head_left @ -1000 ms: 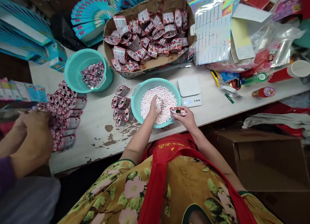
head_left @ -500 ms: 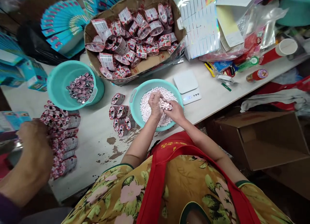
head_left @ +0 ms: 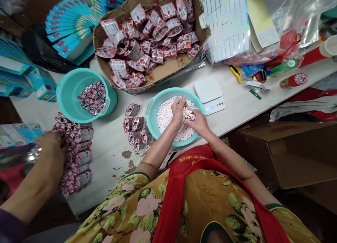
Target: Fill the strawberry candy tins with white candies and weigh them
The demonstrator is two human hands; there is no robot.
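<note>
Both hands meet over a turquoise basin (head_left: 149, 125) of small white, pill-like candies (head_left: 165, 111). My left hand (head_left: 179, 111) has its fingers curled together against a heap of candies. Its palm side is partly hidden. My right hand (head_left: 198, 123) grips a small printed container (head_left: 193, 117) beside it, with candies heaped at its mouth. Most of this container is covered by fingers. Left of the basin stands a group of printed containers (head_left: 138, 123) with dark openings on top.
A white digital scale (head_left: 207, 90) sits right of the basin. Behind is a cardboard box (head_left: 168, 73) of printed containers. A turquoise bucket (head_left: 68, 106) of small caps stands left. Another person's hand (head_left: 51, 155) reaches to rows of containers (head_left: 83, 157) at far left.
The view has shifted, so the table's contents appear slightly farther right and lower. My hands stay together over the basin. The other person's hand remains at the container rows.
</note>
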